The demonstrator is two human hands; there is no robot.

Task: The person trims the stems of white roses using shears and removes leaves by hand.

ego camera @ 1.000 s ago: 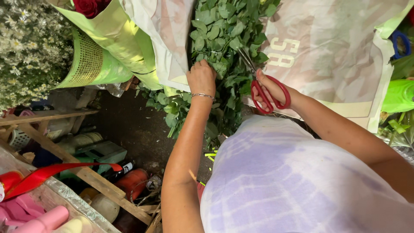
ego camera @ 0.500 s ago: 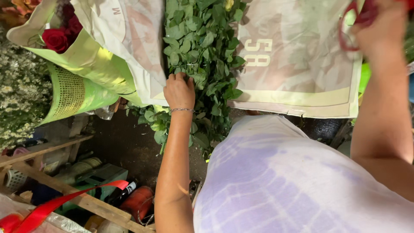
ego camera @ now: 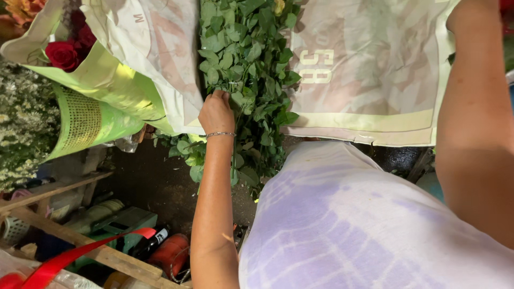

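Right hand now raised out of view past the top right edge, grip impossible to tell, left hand (ego camera: 216,113) closed on leafy green stems (ego camera: 247,64) at centre, between paper wrappers (ego camera: 369,69), red rose (ego camera: 63,54) far left.

Left hand (ego camera: 217,113): bare, no glove or ring visible. A thin silver chain bracelet (ego camera: 220,135) circles the wrist. Left forearm: bare along its full visible length, no sleeve.

Right arm (ego camera: 474,123): bare, no sleeve, watch or band visible; the hand lies beyond the top edge and cannot be assessed.

Torso: a white shirt (ego camera: 369,225) with pale lilac tie-dye streaks in bands; the fabric looks soft and lightly creased.
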